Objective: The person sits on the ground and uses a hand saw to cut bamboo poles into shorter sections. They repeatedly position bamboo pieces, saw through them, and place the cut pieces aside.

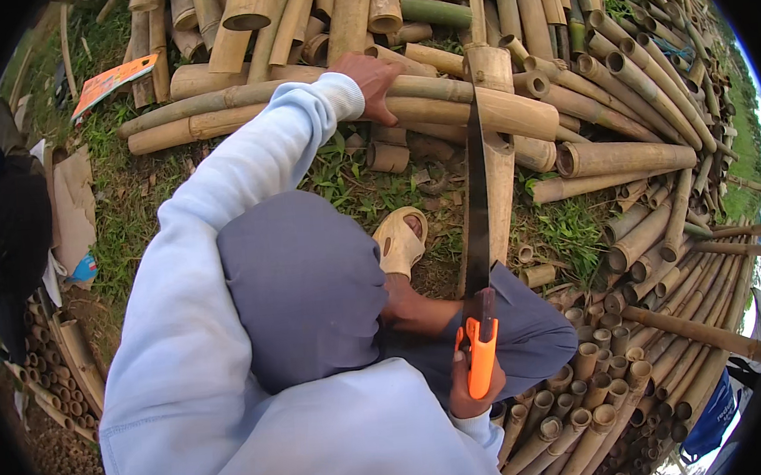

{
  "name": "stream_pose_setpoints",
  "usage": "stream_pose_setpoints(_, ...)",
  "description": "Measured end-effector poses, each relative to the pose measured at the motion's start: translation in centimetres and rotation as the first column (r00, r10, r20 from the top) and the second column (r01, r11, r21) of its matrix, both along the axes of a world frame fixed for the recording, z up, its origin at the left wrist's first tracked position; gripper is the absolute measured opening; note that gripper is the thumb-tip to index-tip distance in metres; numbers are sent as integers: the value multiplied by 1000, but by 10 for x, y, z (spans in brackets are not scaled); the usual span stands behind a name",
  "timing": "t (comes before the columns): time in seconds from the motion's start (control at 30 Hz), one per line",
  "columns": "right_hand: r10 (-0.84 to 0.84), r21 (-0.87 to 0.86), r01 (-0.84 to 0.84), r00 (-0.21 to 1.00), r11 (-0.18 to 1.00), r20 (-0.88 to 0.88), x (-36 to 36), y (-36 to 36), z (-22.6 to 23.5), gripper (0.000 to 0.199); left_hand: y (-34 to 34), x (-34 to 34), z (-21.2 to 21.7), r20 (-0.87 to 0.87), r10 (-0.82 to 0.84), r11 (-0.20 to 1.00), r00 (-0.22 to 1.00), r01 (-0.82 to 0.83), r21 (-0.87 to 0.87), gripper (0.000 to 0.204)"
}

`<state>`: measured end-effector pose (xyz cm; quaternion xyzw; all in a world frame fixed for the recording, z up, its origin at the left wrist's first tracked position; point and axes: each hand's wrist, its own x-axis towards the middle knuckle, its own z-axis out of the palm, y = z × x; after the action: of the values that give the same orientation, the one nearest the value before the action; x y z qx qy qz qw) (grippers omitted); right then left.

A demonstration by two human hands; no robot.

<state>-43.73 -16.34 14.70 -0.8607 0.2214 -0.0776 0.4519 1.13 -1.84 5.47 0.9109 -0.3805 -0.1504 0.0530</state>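
And here the right grip is clenched around the orange handle of a saw, low and to the right of the body, with the long dark blade running straight away from the person. Follow that blade up and it crosses the near pole, a tan length of bamboo lying sideways in front of the knees, close to its right-hand end. Just behind it, alongside, lies the far pole, and across the pair comes the left grip, thumb splayed toward the near side, fingers reaching over the back; how tightly it clasps, I cannot tell. Under the blade, a broad tan timber runs lengthwise beneath the near pole. Look at the stretch of that left arm, in its pale blue sleeve, passing outside a bent knee in grey trousers! Down on the ground, a cream shoe with holes in it sits near the grass. Beyond the poles, cut bamboo is heaped thickly, one green piece standing out among the tan, and there's another great stack at lower right, its round ends facing up. Over on the left, an orange-and-white sheet lies near the pile, with brown cardboard nearer the person, while a blue bag shows at the far lower right.
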Motion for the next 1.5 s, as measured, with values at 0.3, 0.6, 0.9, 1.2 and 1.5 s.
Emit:
stream_pose_setpoints(0.3, -41, 130, 26, 993, 991, 112, 160, -34, -53, 14, -17, -1, -1, 60, -37, 999, 998, 39, -32, 73)
stream_pose_setpoints(0.6, -19, 41, 20, 999, 999, -33, 43, -12, 11, 33, -8, 2, -13, 42, -17, 1000, 999, 18, -19, 77)
stream_pose_setpoints(0.9, -19, 90, 10, 995, 996, 102, 91, -25, -30, 21, -6, 1, 2, 5, 24, 1000, 1000, -24, 8, 86)
stream_pose_setpoints(1.2, -54, 123, 52, 999, 991, 11, 129, -41, -32, 15, -18, 1, -9, 60, -33, 999, 998, 33, 2, 89)
stream_pose_setpoints(1.5, -12, 100, 17, 999, 995, -49, 15, -8, 9, 35, -5, 9, -9, -9, 27, 999, 1000, -26, 34, 94)
